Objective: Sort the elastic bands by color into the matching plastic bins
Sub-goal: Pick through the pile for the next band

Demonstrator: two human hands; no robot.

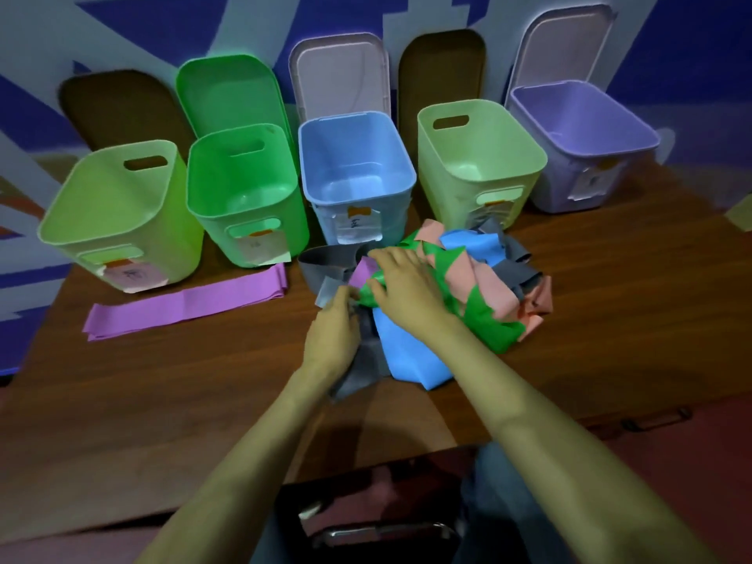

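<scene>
No writing can be read. The paper label (358, 226) on the blue bin (323, 185) at centre frame and another on the pale green bin (101, 205) at left carry blurred handwritten marks.

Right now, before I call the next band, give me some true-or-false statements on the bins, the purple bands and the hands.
1. The blue bin is empty. True.
2. The purple bands lie inside the purple bin. False: they lie flat on the table, in front of the two leftmost bins.
3. The left hand and the right hand are both at the mixed pile. True.
4. The purple bin stands at the left end of the row. False: it is at the right end.
</scene>
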